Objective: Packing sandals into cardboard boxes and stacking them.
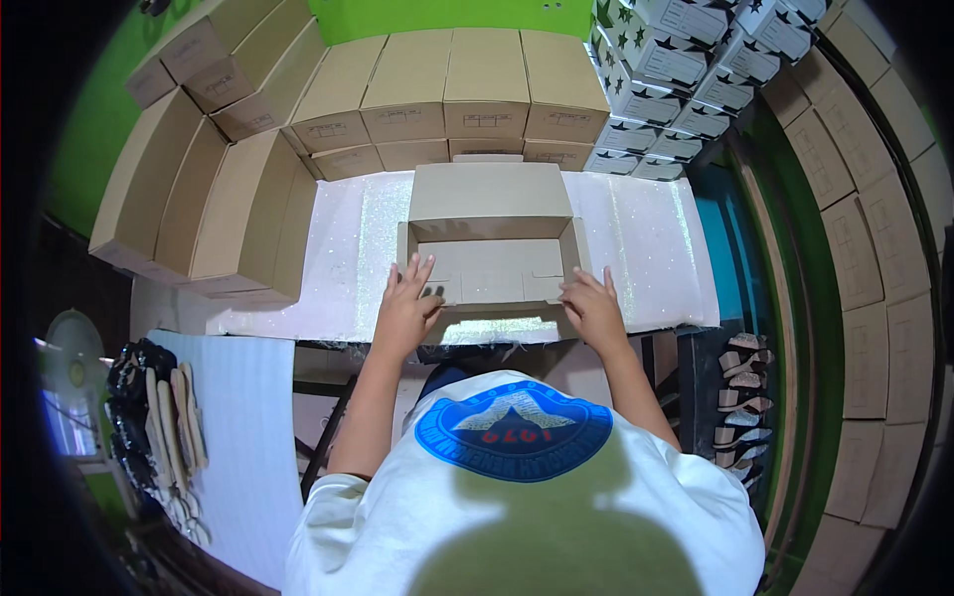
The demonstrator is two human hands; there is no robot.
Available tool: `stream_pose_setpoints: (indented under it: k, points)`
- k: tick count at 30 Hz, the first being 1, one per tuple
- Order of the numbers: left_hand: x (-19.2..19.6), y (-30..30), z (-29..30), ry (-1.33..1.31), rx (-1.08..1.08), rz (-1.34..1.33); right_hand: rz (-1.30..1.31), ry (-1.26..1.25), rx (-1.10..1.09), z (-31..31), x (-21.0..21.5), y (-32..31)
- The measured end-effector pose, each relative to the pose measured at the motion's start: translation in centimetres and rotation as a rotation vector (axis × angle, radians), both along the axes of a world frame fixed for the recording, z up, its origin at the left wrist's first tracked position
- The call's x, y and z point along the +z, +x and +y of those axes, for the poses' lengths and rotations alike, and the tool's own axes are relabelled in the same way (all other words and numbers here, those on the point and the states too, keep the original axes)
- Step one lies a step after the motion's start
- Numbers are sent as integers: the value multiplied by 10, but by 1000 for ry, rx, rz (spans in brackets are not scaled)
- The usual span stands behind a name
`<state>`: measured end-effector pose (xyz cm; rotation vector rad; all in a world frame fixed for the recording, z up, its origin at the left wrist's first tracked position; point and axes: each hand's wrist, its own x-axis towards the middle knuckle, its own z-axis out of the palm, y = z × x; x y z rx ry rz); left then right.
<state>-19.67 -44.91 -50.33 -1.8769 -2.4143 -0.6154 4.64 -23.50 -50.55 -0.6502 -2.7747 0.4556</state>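
Observation:
An unlidded brown cardboard box point(497, 255) lies in front of me, its long lid flap point(490, 191) raised at the far side. Nothing stands inside it; slots and fold lines show in its bottom. At the near left corner, my left hand point(405, 308) grips the box, fingers stretched over the side wall and thumb at the front edge. My right hand point(596, 303) holds the near right corner, fingers bent over the rim. The front wall's outer face is mostly hidden from above.
Brown boxes point(402, 89) line the table's back, with more stacked at left point(214, 199). White star-patterned boxes point(661, 84) rise at back right. Glittery white cloth covers the table point(646, 238). Shoes point(743, 397) stand at lower right; sandal-like pieces point(164, 427) lie at lower left.

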Motion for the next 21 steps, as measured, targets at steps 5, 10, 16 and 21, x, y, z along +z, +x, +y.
stream_pose_setpoints:
  k: [5, 10, 16, 21]
  points:
    - [-12, 7, -1, 33, -27, -116, 176, -118, -33, -10, -8, -1]
    - [-11, 7, 2, 9, 4, -264, 143, -165, -88, -11, -7, -6]
    - [-16, 8, 5, 18, 22, -198, 137, -130, -78, -4, -25, -9]
    - [-24, 9, 6, 121, 61, -139, 137, -87, -93, -5, -21, -14]
